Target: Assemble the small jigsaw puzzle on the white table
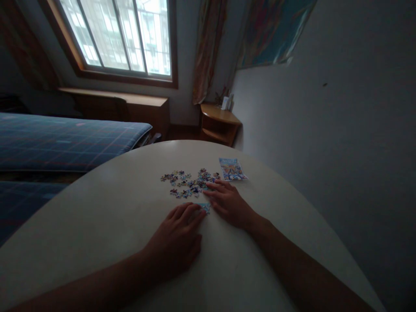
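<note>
A small joined strip of light-blue jigsaw puzzle pieces [205, 208] lies flat on the white table. My left hand [178, 236] is bent over its left end, fingertips holding it against the tabletop. Just beyond, my right hand [229, 203] lies low with fingers stretched and slightly apart. Its fingertips touch the near right edge of the loose puzzle pieces [185, 193], which are spread in a loose cluster. A bit of light blue shows by those fingertips; whether they press on a piece is unclear. Behind the right hand lies a printed picture sheet [232, 169] with a colourful cartoon design.
The round white table [130, 225] curves away on both sides. Left of it stands a bed with a blue checked mattress [81, 138]. A wooden corner shelf [219, 115] and a long desk [130, 97] stand near the window. A pale wall [325, 143] runs along the right.
</note>
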A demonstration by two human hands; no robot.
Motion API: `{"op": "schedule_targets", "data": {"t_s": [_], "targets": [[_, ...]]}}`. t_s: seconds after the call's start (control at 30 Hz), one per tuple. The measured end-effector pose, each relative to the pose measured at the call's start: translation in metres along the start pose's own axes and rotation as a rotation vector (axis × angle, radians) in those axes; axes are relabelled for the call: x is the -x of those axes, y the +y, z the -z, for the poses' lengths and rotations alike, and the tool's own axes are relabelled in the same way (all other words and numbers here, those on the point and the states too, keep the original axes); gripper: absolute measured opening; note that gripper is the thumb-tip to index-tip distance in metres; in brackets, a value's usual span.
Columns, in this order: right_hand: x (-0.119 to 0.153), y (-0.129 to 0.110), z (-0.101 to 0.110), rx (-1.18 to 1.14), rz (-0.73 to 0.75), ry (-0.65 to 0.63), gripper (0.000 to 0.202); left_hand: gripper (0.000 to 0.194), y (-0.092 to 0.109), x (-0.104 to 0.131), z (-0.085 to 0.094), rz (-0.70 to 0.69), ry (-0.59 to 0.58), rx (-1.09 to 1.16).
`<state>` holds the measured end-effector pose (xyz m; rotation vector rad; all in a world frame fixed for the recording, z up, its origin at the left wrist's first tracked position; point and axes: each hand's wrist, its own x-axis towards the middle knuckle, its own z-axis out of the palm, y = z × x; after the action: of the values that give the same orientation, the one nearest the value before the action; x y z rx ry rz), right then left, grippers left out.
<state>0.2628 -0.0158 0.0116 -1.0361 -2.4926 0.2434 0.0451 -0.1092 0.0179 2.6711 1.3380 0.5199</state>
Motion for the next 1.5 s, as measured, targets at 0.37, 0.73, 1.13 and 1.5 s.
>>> {"op": "schedule_targets", "data": {"t_s": [0.37,0.73,1.13,1.5], "targets": [[-0.0038,0.001,-0.0004,-0.129,0.084,0.14,0.018,0.053,0.0013,-0.0001,-0.0003,0.013,-0.014,0.013],[-0.0018,-0.0022,0.0049,-0.247,-0.002,0.148,0.023,0.052,0.0011,-0.0005,0.0023,0.005,-0.023,0.022],[-0.0008,-0.0044,0.0063,-0.229,0.157,0.043,0.034,0.053,-0.0002,0.0,-0.0001,-0.001,-0.004,0.008],[-0.0017,-0.0061,0.0079,-0.192,0.062,0.039,0.02,0.052,0.0022,-0.0007,0.0021,0.014,-0.006,0.009]]}}
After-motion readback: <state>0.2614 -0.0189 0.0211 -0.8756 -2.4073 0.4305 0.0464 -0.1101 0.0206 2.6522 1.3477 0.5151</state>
